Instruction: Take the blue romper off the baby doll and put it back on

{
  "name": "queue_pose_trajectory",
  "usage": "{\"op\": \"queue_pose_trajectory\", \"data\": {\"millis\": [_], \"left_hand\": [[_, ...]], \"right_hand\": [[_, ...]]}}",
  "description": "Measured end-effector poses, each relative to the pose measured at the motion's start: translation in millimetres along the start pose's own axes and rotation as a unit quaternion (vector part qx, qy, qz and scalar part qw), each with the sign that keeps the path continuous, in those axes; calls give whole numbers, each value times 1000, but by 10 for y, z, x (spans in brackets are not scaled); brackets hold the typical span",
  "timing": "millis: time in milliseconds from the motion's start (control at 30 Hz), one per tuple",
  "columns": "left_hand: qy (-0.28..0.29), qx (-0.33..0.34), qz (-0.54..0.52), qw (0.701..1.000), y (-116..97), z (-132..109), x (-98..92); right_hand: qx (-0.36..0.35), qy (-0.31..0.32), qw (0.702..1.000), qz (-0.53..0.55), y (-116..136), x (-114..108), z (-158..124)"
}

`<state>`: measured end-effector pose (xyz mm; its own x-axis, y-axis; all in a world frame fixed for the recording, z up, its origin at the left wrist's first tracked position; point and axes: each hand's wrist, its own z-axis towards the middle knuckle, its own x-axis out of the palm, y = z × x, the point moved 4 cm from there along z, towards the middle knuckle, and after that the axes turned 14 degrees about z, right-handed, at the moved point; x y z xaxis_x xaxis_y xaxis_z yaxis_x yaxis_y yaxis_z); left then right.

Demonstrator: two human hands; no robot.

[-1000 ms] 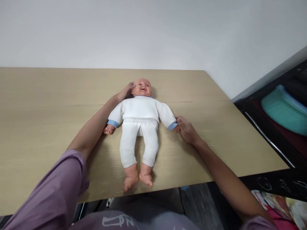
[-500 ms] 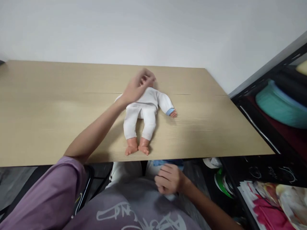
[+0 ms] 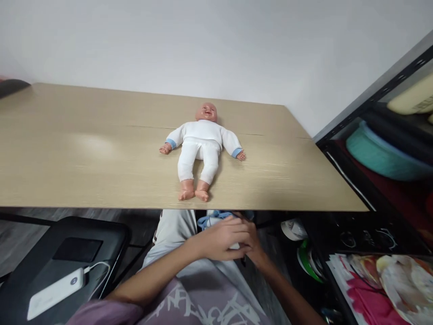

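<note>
A baby doll (image 3: 203, 140) in a white top and trousers with blue cuffs lies on its back on the wooden table (image 3: 84, 176). Its head points to the wall and its bare feet to the near edge. Both my hands are together over my lap, below that edge. My left hand (image 3: 225, 239) has its fingers bent in front of my right hand (image 3: 252, 237), which it partly covers. Next to them on my lap is a blue and white cloth (image 3: 213, 220). What the fingers hold, if anything, is hidden.
A black stool (image 3: 111, 228) at the left bears a white power bank (image 3: 56, 291) with a cable and a dark phone (image 3: 77, 249). On the right stands a black shelf with a teal basin (image 3: 385, 151). Below it lie papers and a pink item (image 3: 368, 300).
My left hand has left the doll's head and come down to my right hand over my lap. The doll's face and both arms now show. The view has shifted slightly.
</note>
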<state>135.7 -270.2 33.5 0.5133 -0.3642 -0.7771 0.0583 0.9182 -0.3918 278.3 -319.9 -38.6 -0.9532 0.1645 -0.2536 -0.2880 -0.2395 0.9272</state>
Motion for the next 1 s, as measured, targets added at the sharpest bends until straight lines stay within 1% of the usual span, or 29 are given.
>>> {"op": "queue_pose_trajectory", "data": {"millis": [33, 100, 167, 200, 267, 333, 367, 433, 500, 567, 633, 667, 767, 833, 933, 1000], "left_hand": [[-37, -45, -13, 998, 17, -137, -100], [-113, -111, -14, 987, 9, -401, -328], [-172, -152, -3, 973, -31, -618, -539], [-190, -165, -2, 968, -52, -697, -625], [-198, -176, -22, 964, -79, -789, -752], [-186, -188, -44, 963, -80, -804, -841], [-183, -198, -46, 962, -72, -792, -885], [-198, -221, -29, 955, -51, -741, -990], [-239, -238, -21, 941, -20, -672, -1115], [-282, -250, -47, 925, 31, -600, -1237], [-309, -268, -78, 909, 105, -538, -1345], [-317, -278, -84, 903, 146, -512, -1395], [-334, -304, -96, 887, 274, -459, -1532], [-337, -316, -133, 877, 359, -422, -1606], [-332, -315, -158, 875, 435, -317, -1736], [-335, -304, -145, 880, 441, -215, -1847]], "right_hand": [[23, -6, 1000, 1, 37, -22, 42], [84, -32, 996, 13, 139, -55, 123], [149, -72, 983, 76, 278, -76, 174], [172, -90, 973, 123, 360, -77, 191], [215, -115, 943, 225, 515, -50, 224], [254, -124, 908, 308, 639, 11, 275], [266, -127, 894, 337, 688, 44, 313], [270, -131, 879, 372, 768, 102, 417], [260, -120, 874, 392, 825, 146, 536], [255, -105, 875, 398, 863, 159, 636], [241, -96, 891, 373, 906, 123, 708], [226, -83, 907, 345, 944, 96, 738], [144, -6, 962, 233, 1140, 47, 820], [62, 48, 983, 167, 1319, 58, 876], [-54, 88, 992, 68, 1579, 127, 977], [-94, 102, 990, 22, 1705, 192, 1068]]}}
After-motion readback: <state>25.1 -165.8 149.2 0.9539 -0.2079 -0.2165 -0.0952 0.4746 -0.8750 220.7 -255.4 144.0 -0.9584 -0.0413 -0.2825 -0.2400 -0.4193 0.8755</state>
